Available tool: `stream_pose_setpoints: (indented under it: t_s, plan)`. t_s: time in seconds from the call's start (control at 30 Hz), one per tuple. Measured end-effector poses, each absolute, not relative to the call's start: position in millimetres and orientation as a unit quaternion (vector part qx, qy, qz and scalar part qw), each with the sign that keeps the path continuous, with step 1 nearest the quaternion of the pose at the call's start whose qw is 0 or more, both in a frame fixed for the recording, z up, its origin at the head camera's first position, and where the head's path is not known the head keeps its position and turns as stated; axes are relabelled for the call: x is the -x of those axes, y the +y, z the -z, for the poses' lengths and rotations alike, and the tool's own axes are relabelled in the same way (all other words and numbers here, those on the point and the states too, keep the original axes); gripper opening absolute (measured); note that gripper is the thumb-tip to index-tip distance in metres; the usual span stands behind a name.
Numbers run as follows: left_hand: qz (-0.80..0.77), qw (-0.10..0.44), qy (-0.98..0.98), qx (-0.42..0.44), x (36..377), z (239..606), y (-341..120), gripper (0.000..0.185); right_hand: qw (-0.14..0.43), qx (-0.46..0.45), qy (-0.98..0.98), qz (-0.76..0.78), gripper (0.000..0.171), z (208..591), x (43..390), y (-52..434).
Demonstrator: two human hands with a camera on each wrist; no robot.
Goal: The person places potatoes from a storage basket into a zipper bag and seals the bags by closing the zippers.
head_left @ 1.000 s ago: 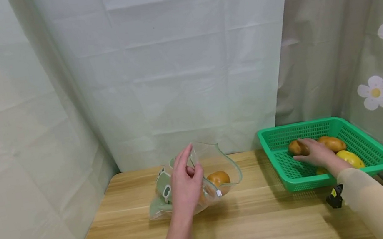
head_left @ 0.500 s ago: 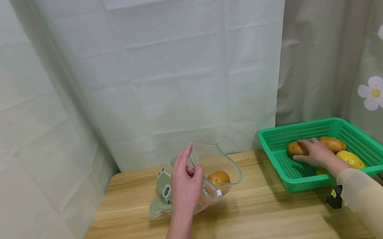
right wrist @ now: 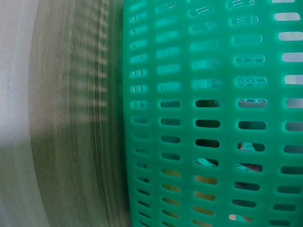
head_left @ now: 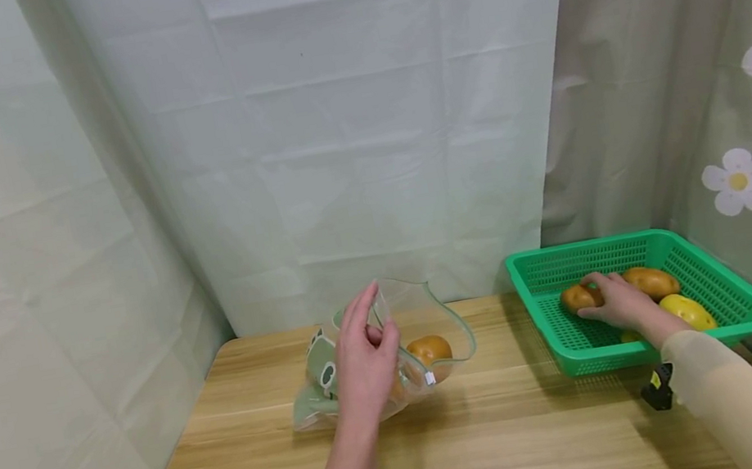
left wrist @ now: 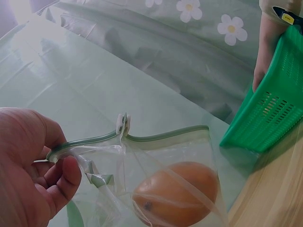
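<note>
On the wooden bench (head_left: 498,430) the green basket (head_left: 730,295) has not moved, nor has the clear zip bag (head_left: 427,317) with one brown fruit (head_left: 431,350) inside. The left hand (head_left: 364,365) still pinches the bag's rim, holding its mouth open. The right hand (head_left: 619,302) has curled its fingers over the leftmost brown fruit (head_left: 573,298) in the basket and nudged it slightly left; it seems gripped, though the hand partly hides it.
</note>
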State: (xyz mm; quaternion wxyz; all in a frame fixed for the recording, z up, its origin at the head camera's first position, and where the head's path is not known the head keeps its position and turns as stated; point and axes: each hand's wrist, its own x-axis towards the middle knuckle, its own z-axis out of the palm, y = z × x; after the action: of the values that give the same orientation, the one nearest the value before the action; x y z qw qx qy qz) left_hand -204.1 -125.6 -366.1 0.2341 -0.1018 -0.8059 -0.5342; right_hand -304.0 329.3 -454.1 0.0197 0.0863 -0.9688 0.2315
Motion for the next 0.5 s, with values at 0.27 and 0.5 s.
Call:
stream_pose_setpoints:
  t_s: [0.27, 0.5]
  plan:
    - [0.535, 0.234, -0.806, 0.102, 203.6, 366.4, -125.7, 0.059, 0.027, -0.097, -0.968, -0.23, 0.062, 454.2, 303.3, 327.7]
    - [0.537, 0.234, -0.804, 0.102, 204.1, 366.6, -125.6, 0.059, 0.042, -0.103, -0.968, -0.227, 0.06, 452.7, 302.6, 327.8]
